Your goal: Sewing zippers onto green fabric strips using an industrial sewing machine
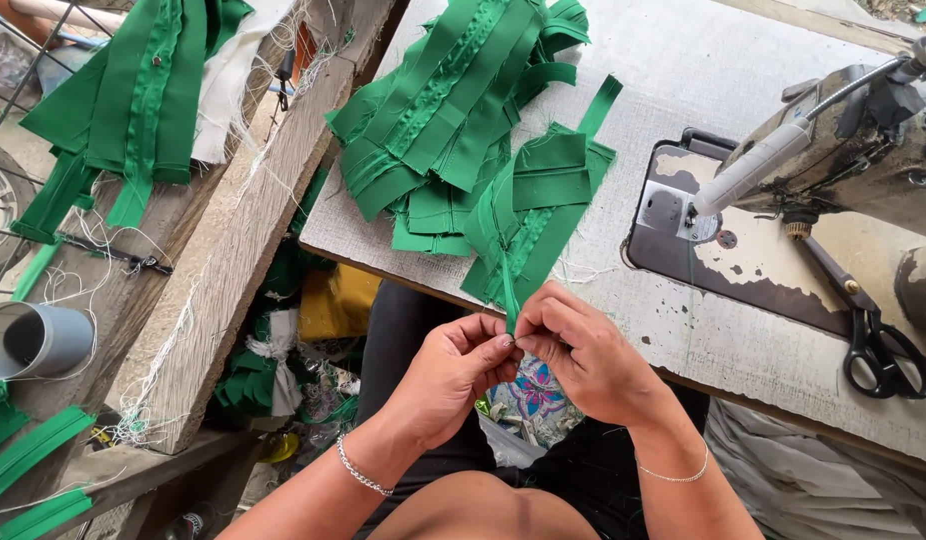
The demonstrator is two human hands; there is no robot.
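Cluttered sewing tabletop (623, 60): green strip pile (453, 120) at 12 o'clock looks done. Left hand (448, 375) and right hand (583, 355) fingers pinch one green strip (528, 235) at the tabletop's near edge, not yet under the sewing machine (833, 140) at 2 o'clock.

A green fabric strip (528, 235) with a zipper sewn along its middle is laid over the front edge of the desk (683, 330), its upper part folded on the surface. Its narrow lower end is pinched just past the edge, between the fingertips of both hands.
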